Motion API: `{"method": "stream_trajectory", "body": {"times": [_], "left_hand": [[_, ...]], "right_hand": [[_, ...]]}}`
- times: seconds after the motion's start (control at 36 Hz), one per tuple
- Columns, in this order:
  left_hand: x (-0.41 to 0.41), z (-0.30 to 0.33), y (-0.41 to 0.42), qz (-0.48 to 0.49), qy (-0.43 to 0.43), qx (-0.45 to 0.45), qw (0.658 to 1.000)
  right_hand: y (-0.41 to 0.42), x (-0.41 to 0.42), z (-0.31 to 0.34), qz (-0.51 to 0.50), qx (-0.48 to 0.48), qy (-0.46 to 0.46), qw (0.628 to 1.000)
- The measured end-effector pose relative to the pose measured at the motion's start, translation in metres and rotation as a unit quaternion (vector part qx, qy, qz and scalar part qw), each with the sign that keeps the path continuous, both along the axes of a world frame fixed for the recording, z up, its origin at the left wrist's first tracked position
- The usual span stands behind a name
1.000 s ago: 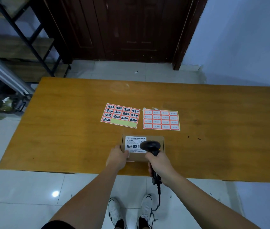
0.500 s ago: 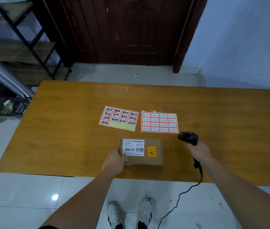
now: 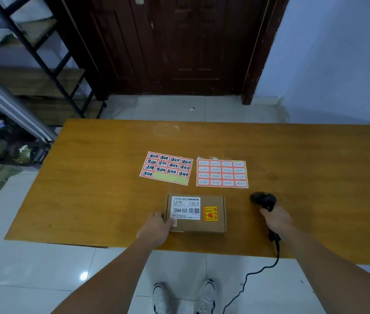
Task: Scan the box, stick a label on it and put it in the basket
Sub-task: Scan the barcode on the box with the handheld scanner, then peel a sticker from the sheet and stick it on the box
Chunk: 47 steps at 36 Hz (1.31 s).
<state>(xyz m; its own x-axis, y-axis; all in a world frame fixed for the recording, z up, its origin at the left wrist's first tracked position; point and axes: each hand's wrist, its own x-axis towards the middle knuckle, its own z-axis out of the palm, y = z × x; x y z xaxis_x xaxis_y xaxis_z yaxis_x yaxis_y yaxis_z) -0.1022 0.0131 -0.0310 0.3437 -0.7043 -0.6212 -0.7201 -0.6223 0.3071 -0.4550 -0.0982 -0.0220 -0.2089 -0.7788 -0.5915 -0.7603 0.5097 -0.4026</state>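
Note:
A flat brown cardboard box (image 3: 211, 224) lies near the front edge of the wooden table (image 3: 89, 189). It carries a white barcode label and an orange sticker on top. My left hand (image 3: 155, 230) rests against the box's left front corner. To the right of the box, my right hand (image 3: 276, 219) grips the handle of a black barcode scanner (image 3: 263, 198), whose head sits low over the table. Two sheets of red-bordered labels lie behind the box: a written sheet (image 3: 166, 167) and a blank-looking sheet (image 3: 222, 173). No basket is in view.
The scanner's black cable (image 3: 256, 271) hangs off the table's front edge down to the tiled floor. My feet in white shoes (image 3: 184, 296) stand below. A dark wooden door (image 3: 179, 46) is behind the table and a metal shelf rack (image 3: 32, 55) stands at left.
My right hand carried the scanner from over the box's barcode label out to the right, uncovering the orange sticker. The left hand stayed at the box's corner.

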Motion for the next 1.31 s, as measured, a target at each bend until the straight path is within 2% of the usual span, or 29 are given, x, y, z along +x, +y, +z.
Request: {"method": "stream_trajectory", "body": {"times": [0.11, 0.25, 0.36, 0.44, 0.5, 0.64, 0.78, 0.94, 1.31], "left_hand": [[0.007, 0.011, 0.001, -0.003, -0.017, -0.002, 1.0], [0.03, 0.031, -0.007, -0.035, -0.041, -0.004, 0.999], [0.049, 0.046, -0.017, -0.069, -0.085, -0.016, 0.994], [0.063, 0.054, -0.03, -0.12, -0.128, -0.024, 0.984], [0.071, 0.058, -0.042, -0.154, -0.139, -0.025, 0.978], [0.089, 0.059, -0.074, -0.262, -0.155, -0.031, 0.952], [0.11, 0.047, -0.099, -0.316, -0.165, -0.031, 0.934], [0.14, 0.025, -0.119, -0.32, -0.154, -0.039, 0.934], [0.15, -0.002, -0.134, -0.25, -0.095, -0.042, 0.963]], "right_hand": [[0.001, -0.003, 0.004, 0.042, 0.004, 0.019, 0.999], [-0.01, 0.0, 0.035, 0.049, -0.027, 0.073, 0.996], [-0.03, 0.023, 0.067, 0.168, -0.109, 0.155, 0.967], [-0.045, 0.06, 0.084, 0.232, -0.157, 0.114, 0.953], [-0.05, 0.092, 0.091, 0.279, -0.148, 0.074, 0.946], [-0.043, 0.179, 0.086, 0.392, -0.108, 0.067, 0.911], [-0.037, 0.244, 0.059, 0.433, -0.065, 0.059, 0.897], [-0.042, 0.298, 0.03, 0.449, -0.021, 0.077, 0.89], [-0.049, 0.35, 0.01, 0.416, 0.003, 0.043, 0.908]]}}
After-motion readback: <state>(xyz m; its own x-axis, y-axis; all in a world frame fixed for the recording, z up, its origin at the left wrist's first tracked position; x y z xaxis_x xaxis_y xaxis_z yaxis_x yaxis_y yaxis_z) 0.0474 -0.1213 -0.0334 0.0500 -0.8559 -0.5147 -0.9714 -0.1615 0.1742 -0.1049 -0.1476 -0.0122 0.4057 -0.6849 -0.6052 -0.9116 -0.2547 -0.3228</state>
